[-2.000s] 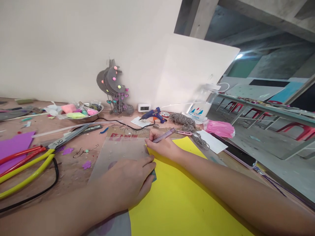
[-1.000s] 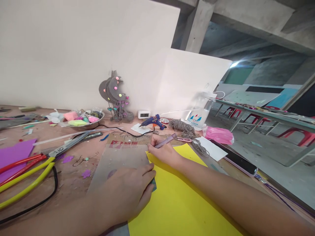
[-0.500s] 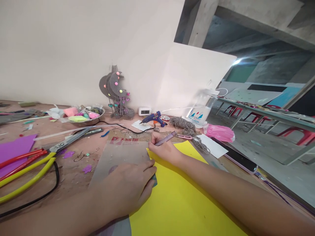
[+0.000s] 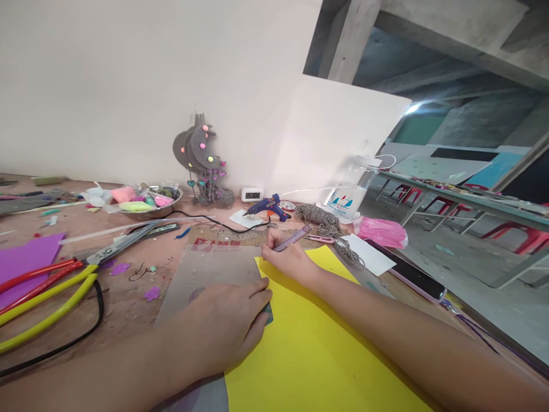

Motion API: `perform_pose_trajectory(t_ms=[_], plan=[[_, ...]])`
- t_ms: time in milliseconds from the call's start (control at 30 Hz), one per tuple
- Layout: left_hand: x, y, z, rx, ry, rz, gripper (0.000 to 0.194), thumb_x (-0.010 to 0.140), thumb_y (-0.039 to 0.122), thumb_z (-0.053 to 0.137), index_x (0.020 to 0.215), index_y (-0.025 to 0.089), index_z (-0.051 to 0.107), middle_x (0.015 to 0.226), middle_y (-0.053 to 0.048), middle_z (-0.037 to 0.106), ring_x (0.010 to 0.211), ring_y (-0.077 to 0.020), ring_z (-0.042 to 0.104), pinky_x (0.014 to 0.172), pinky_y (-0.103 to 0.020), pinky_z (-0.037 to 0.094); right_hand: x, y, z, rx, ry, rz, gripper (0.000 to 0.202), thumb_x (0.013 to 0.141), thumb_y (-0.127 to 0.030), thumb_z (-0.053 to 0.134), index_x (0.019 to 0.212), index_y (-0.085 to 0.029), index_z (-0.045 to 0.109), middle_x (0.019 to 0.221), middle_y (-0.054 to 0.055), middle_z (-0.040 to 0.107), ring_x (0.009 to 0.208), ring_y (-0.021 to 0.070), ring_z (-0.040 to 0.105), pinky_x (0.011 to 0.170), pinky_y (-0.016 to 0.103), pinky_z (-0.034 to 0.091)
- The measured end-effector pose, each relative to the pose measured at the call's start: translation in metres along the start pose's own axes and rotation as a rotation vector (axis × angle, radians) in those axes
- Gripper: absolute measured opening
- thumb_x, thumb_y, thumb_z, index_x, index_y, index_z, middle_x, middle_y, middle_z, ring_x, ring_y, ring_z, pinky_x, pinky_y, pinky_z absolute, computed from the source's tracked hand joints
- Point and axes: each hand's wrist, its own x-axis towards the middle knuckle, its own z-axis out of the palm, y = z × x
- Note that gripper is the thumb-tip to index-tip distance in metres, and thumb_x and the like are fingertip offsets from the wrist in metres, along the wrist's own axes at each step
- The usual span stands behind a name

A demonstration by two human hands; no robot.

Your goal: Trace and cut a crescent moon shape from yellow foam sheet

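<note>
My right hand [image 4: 286, 252] is closed around a purplish pen [image 4: 293, 237], its tip hidden behind the fingers at the top left corner of a yellow sheet [image 4: 317, 337]. My left hand [image 4: 227, 320] rests at the sheet's left edge, fingers bent and close together. A small dark teal piece [image 4: 269, 313] shows between its fingers and thumb, pressed on the yellow sheet; most of it is hidden by the hand. Beneath the yellow sheet lies a greyish translucent sheet [image 4: 214, 266] with red print at its far edge.
Large scissors [image 4: 107, 252] with red and yellow handles lie at left near purple foam [image 4: 32, 266]. Behind are a metal bowl [image 4: 148, 213] of clay, a blue glue gun [image 4: 268, 207], grey yarn [image 4: 319, 217] and a plastic jug [image 4: 345, 191]. A phone [image 4: 412, 272] lies at right.
My right hand and the pen have shifted slightly to the right along the yellow sheet's top corner. My left hand stays nearly in place on the teal piece.
</note>
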Motion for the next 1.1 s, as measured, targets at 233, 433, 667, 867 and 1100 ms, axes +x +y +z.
perform_pose_trajectory(t_ms=[233,433,667,867,1100], plan=[[-0.0013,-0.0021,0.0030,-0.020,0.015,0.000,0.031,0.096,0.024,0.040,0.116,0.021,0.063,0.121,-0.009,0.068,0.100,-0.0206,0.068,0.087,-0.032,0.054,-0.0019,-0.0035,-0.0010,-0.025,-0.060,0.024,0.023,0.073,-0.029,0.056,0.062,-0.022,0.037,0.055,-0.007,0.039,0.053,0.0099,0.035,0.051,0.025,0.027],[-0.0004,-0.0025,0.0020,-0.037,-0.010,0.002,0.031,0.095,0.024,0.039,0.114,0.019,0.064,0.120,-0.010,0.068,0.101,-0.0232,0.068,0.083,-0.035,0.056,-0.0008,-0.0023,-0.0004,-0.042,-0.030,0.015,0.019,0.067,-0.020,0.052,0.059,-0.021,0.035,0.055,-0.007,0.038,0.053,0.0094,0.035,0.050,0.024,0.025],[-0.0017,-0.0025,0.0027,-0.061,0.030,-0.003,0.031,0.095,0.025,0.041,0.116,0.021,0.063,0.120,-0.009,0.068,0.096,-0.0209,0.069,0.083,-0.032,0.055,-0.0016,-0.0029,-0.0010,-0.005,-0.044,0.024,0.019,0.065,-0.018,0.050,0.059,-0.022,0.032,0.054,-0.007,0.034,0.053,0.0093,0.032,0.050,0.024,0.024],[-0.0003,-0.0018,0.0012,-0.026,-0.015,-0.010,0.033,0.095,0.025,0.039,0.117,0.019,0.064,0.126,-0.009,0.066,0.097,-0.0228,0.070,0.081,-0.034,0.057,-0.0009,-0.0040,-0.0061,-0.041,0.003,0.030,0.019,0.065,-0.018,0.050,0.059,-0.022,0.032,0.055,-0.007,0.036,0.055,0.0102,0.033,0.052,0.025,0.024],[0.0002,-0.0018,0.0009,-0.031,-0.045,-0.003,0.035,0.095,0.024,0.038,0.116,0.017,0.065,0.128,-0.011,0.064,0.095,-0.0263,0.071,0.077,-0.040,0.058,-0.0016,-0.0013,-0.0084,-0.047,-0.047,0.009,0.023,0.072,-0.027,0.054,0.060,-0.022,0.035,0.055,-0.006,0.039,0.055,0.0107,0.035,0.052,0.025,0.026]])
